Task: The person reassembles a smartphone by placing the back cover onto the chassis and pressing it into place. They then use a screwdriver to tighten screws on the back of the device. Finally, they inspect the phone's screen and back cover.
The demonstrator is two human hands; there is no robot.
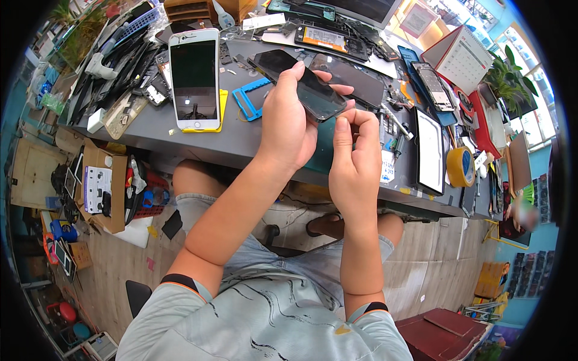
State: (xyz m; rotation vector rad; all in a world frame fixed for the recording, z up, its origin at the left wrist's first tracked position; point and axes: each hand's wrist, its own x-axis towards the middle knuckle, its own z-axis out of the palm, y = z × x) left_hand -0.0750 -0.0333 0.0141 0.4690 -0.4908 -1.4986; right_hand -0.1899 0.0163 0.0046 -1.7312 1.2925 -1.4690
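Head view showed the left hand [288, 123] gripping a dark phone screen panel [307, 87] above the grey workbench [235, 141], its fingers curled over the panel's near long edge and its thumb on the glass. The panel's long axis ran from upper left, beyond the left fingertips, down to the right, ending just above the right hand [355, 159]. The left hand carried the panel; the right one was only at its lower right corner. The right thumb and forefinger [363, 118] were pinched narrowly together beside that corner, whether on a film tab or the glass edge I could not tell. A white phone [194, 78] lay well apart, left of the left hand.
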